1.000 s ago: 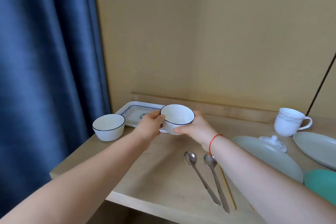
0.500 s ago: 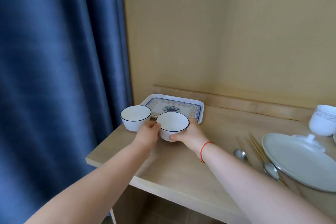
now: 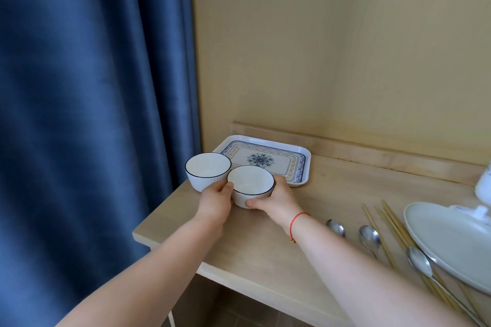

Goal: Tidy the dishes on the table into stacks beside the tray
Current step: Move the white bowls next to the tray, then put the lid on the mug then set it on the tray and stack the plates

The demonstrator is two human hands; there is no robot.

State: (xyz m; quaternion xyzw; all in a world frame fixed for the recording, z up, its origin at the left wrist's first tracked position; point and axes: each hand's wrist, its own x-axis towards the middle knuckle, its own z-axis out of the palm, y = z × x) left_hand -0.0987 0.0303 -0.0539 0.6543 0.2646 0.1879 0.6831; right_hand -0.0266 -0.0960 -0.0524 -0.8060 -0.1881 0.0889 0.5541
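Note:
A white bowl with a dark rim (image 3: 250,184) is held between both hands, low over or on the wooden table, just in front of the patterned tray (image 3: 303,164). My left hand (image 3: 215,200) grips its left side and my right hand (image 3: 276,200) wraps its right side and base. A second matching bowl (image 3: 207,169) stands touching it on the left, by the tray's front-left corner. The tray holds nothing.
To the right lie three spoons (image 3: 368,237), several wooden chopsticks (image 3: 390,228), a large pale plate (image 3: 446,241) and part of a white cup (image 3: 484,180). A blue curtain (image 3: 93,127) hangs left of the table's edge (image 3: 148,233). A wall backs the table.
Both hands brought the bowl left and down from above the tray to beside the other bowl. The view has swung left, so the plates and cup slid toward the right edge.

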